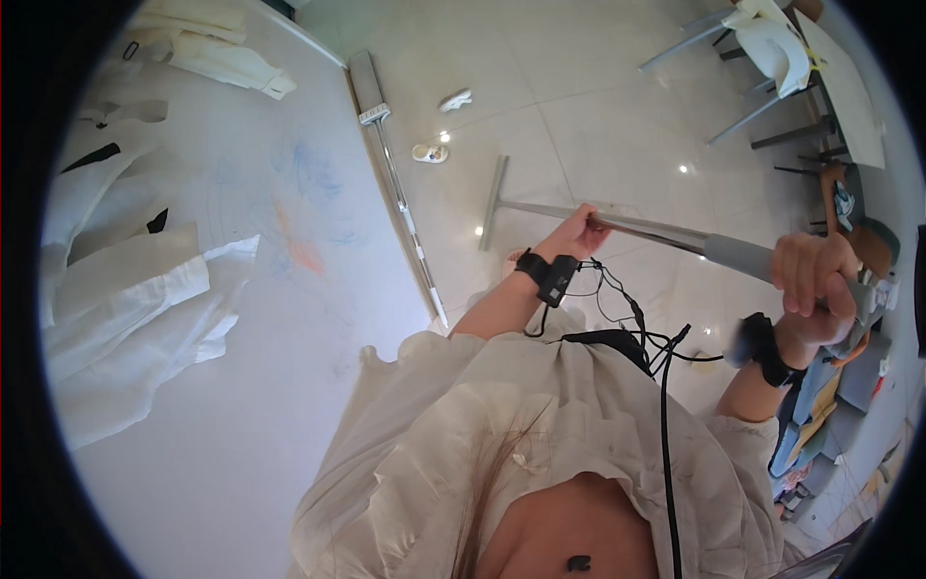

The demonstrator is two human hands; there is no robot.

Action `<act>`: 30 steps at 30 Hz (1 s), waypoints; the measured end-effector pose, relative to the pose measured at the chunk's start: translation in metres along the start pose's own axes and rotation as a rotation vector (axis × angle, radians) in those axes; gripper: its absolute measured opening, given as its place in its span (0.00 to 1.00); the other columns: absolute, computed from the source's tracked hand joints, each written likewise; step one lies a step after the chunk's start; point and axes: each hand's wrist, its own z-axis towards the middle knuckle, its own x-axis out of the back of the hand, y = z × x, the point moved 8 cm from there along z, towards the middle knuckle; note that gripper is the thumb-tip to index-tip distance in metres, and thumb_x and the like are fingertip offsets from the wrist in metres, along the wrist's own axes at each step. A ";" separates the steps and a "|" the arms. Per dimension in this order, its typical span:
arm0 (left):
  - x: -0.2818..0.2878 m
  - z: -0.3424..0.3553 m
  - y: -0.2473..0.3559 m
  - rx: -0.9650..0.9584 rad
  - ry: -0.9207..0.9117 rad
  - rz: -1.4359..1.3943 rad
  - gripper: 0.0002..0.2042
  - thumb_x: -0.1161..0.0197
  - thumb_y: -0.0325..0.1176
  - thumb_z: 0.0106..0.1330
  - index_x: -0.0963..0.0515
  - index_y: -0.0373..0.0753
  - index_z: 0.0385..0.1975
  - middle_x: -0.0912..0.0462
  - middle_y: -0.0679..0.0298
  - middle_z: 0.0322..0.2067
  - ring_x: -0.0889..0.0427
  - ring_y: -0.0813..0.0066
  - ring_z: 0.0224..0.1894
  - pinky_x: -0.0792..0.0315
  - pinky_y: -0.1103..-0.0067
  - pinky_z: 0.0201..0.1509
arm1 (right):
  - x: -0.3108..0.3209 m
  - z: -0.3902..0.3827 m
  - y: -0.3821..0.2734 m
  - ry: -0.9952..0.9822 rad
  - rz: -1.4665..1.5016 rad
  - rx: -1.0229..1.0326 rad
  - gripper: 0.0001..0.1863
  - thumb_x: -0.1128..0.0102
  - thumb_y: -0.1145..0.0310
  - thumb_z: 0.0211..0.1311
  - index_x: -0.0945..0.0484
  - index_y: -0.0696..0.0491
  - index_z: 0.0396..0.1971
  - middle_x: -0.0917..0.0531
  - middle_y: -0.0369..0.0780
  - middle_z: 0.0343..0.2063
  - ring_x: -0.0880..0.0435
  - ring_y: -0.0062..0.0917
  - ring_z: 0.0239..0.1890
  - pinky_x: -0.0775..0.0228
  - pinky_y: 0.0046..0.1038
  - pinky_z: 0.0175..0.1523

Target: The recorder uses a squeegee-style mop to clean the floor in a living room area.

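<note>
A floor squeegee [656,229] with a silver pole and a grey grip slants across the middle of the view. Its thin grey crossbar head [493,205] lies at the floor, left of my hands. My left hand [584,232] is closed round the pole partway down. Higher up, near the end of the grey grip, my right hand [815,275] wraps its fingers over the handle. The end beyond my right hand is partly hidden. Each wrist wears a black band, and the left one carries a small black box with cables.
A flat mop [403,207] leans along the white wall [289,318] at left, where pale clothes [145,328] hang. Two white shoes [430,153] lie apart on the tiles. A white chair [776,53] and table [844,87] stand far right; shelves with colourful items [820,415] are nearer.
</note>
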 end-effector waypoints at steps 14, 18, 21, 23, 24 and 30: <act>0.033 -0.044 -0.054 0.125 0.272 0.033 0.08 0.47 0.32 0.60 0.33 0.33 0.27 0.25 0.58 0.29 0.20 0.67 0.34 0.20 0.76 0.44 | 0.024 -0.076 -0.011 0.008 0.134 0.020 0.16 0.47 0.66 0.53 0.37 0.47 0.08 0.30 0.29 0.05 0.31 0.14 0.07 0.36 0.17 0.17; 0.067 -0.071 -0.035 0.079 0.379 -0.033 0.05 0.46 0.30 0.60 0.32 0.37 0.31 0.27 0.62 0.31 0.21 0.69 0.36 0.20 0.77 0.40 | 0.012 -0.078 0.023 -0.045 0.240 0.045 0.19 0.44 0.65 0.52 0.38 0.49 0.06 0.31 0.31 0.04 0.32 0.18 0.05 0.37 0.18 0.15; 0.089 -0.079 -0.025 0.059 0.365 -0.026 0.03 0.46 0.28 0.59 0.31 0.40 0.31 0.27 0.65 0.29 0.21 0.72 0.33 0.20 0.77 0.38 | 0.007 -0.075 0.044 -0.028 0.296 0.069 0.17 0.43 0.65 0.52 0.37 0.49 0.10 0.31 0.30 0.05 0.33 0.17 0.06 0.39 0.18 0.14; 0.094 -0.073 -0.018 0.045 0.313 0.010 0.02 0.45 0.26 0.56 0.30 0.39 0.28 0.25 0.65 0.27 0.21 0.74 0.31 0.20 0.79 0.37 | 0.010 -0.076 0.055 0.062 0.324 0.064 0.16 0.43 0.64 0.53 0.37 0.49 0.12 0.32 0.29 0.05 0.34 0.16 0.07 0.40 0.18 0.14; 0.090 -0.067 -0.018 0.053 0.224 0.005 0.02 0.45 0.26 0.56 0.30 0.39 0.28 0.25 0.65 0.27 0.21 0.74 0.31 0.20 0.79 0.37 | 0.016 -0.077 0.059 0.140 0.353 0.061 0.15 0.42 0.64 0.53 0.37 0.49 0.15 0.33 0.29 0.06 0.35 0.16 0.07 0.41 0.18 0.14; 0.093 -0.042 -0.020 -0.024 0.311 -0.015 0.03 0.45 0.26 0.54 0.29 0.34 0.24 0.23 0.64 0.26 0.22 0.75 0.27 0.22 0.84 0.35 | 0.025 -0.086 0.049 0.071 0.364 0.210 0.14 0.44 0.64 0.57 0.39 0.50 0.19 0.34 0.28 0.08 0.35 0.15 0.11 0.42 0.17 0.17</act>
